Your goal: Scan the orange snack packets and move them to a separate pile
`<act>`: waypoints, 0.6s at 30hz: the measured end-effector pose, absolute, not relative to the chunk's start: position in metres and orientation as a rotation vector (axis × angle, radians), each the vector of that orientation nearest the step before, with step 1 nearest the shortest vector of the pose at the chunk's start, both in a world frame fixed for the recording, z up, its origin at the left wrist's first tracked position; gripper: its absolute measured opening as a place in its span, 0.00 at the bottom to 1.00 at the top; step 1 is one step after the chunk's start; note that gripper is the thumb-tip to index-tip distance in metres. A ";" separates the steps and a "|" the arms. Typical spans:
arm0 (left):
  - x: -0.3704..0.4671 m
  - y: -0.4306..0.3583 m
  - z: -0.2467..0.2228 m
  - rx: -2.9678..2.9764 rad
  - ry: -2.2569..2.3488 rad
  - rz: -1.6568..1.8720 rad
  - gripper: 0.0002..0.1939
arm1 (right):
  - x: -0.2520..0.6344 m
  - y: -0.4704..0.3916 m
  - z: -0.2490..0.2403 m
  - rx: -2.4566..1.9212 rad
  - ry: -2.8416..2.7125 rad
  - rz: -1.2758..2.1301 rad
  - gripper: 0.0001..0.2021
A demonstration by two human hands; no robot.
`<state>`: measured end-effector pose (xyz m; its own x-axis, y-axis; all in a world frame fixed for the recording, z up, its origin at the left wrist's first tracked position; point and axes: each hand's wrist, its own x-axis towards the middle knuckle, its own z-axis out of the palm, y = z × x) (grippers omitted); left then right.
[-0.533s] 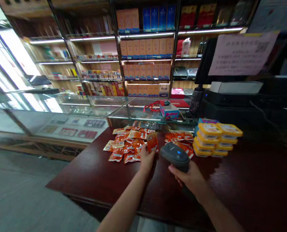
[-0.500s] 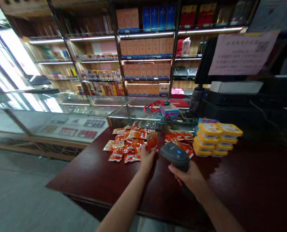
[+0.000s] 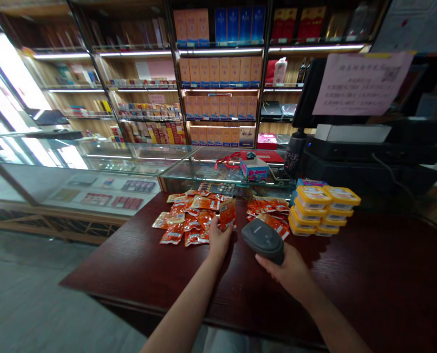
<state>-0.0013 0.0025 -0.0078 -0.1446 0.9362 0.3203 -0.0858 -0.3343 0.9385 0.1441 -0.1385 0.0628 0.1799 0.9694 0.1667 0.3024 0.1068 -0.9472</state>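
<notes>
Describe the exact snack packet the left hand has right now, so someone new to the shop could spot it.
On the dark wooden counter, two piles of orange snack packets lie in front of the glass display case. The held packet stands at the right edge of the left pile, gripped by the left hand, beside the grey scanner in the right hand. It alone is upright; the others lie flat.

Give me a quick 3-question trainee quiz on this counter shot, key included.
1. True or false: the left hand holds one orange snack packet upright.
2. What does the right hand grip? A) a phone B) a dark handheld scanner C) a pen
3. Which side of the scanner are the stacked yellow-lidded tubs on?

Key: 1 true; 2 B; 3 the right, on the dark wooden counter.
</notes>
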 end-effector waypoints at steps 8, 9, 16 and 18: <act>0.000 -0.007 0.012 1.165 1.002 1.444 0.21 | 0.180 -0.154 0.026 -1.983 -1.851 0.125 0.12; 0.001 -0.006 0.014 1.133 1.010 1.415 0.22 | 0.182 -0.155 0.022 -1.984 -1.860 0.070 0.13; 0.034 0.020 0.037 0.975 0.906 1.191 0.12 | 0.185 -0.155 0.006 -1.891 -1.853 -0.023 0.17; 0.051 0.031 0.042 0.992 0.917 1.105 0.07 | 0.185 -0.155 0.004 -1.876 -1.837 -0.031 0.17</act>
<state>0.0513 0.0308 0.0421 0.2057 0.9740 -0.0950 -0.2729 0.1503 0.9502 0.1852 -0.1545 0.0039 0.0847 0.9288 0.3608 0.9404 0.0452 -0.3371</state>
